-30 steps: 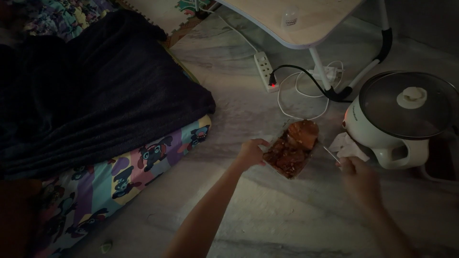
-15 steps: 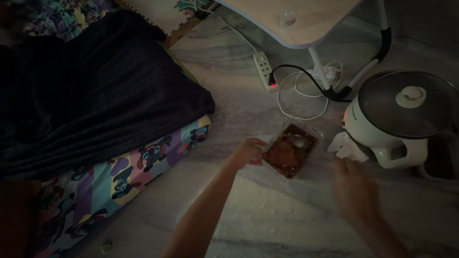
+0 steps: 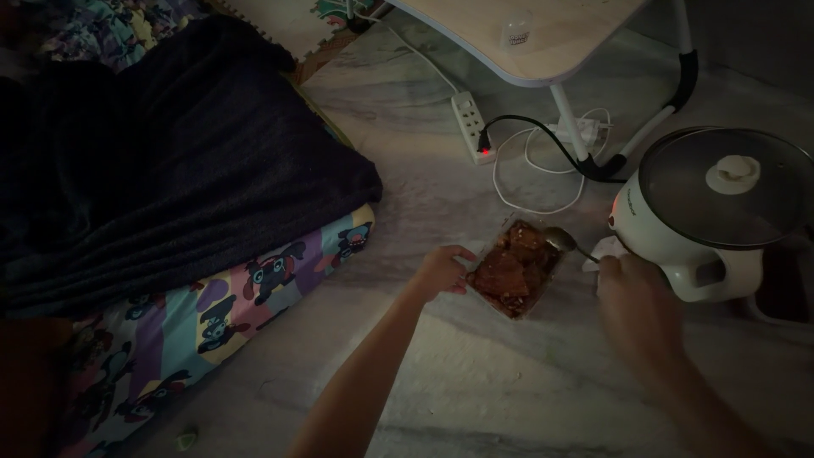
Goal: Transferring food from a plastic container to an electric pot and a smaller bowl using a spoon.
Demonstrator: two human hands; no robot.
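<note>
The left hand (image 3: 441,271) has its fingers (image 3: 462,254) curled against the near-left edge of a small clear food container (image 3: 517,270), pinching or steadying the rim, so it's closed onto that edge rather than spread flat. The right hand (image 3: 634,297) is closed around the handle of a metal spoon (image 3: 564,241), with the spoon's bowl resting at the far corner of the container, right on top of the food (the handle itself is mostly lost in the dark, so the exact grip is hard to make out). The container sits on the pale marble floor (image 3: 509,382), between the two hands, and it's full of chunky reddish-brown pieces in sauce. Just beside it on the right, nearly touching the right hand, stands a white electric cooker (image 3: 704,220) with a glass lid and a white knob on top. Behind the container, a white power strip (image 3: 471,127) lies on the floor with a little red light on, a black cable plugged into it, and loose white cord looped next to it. Further back is a low folding table with a light wood tabletop (image 3: 526,42) and white legs. Off to the left, well apart from the food, there's a mattress with a cartoon-print sheet (image 3: 237,297) and a dark blanket (image 3: 161,161) piled over it.
</note>
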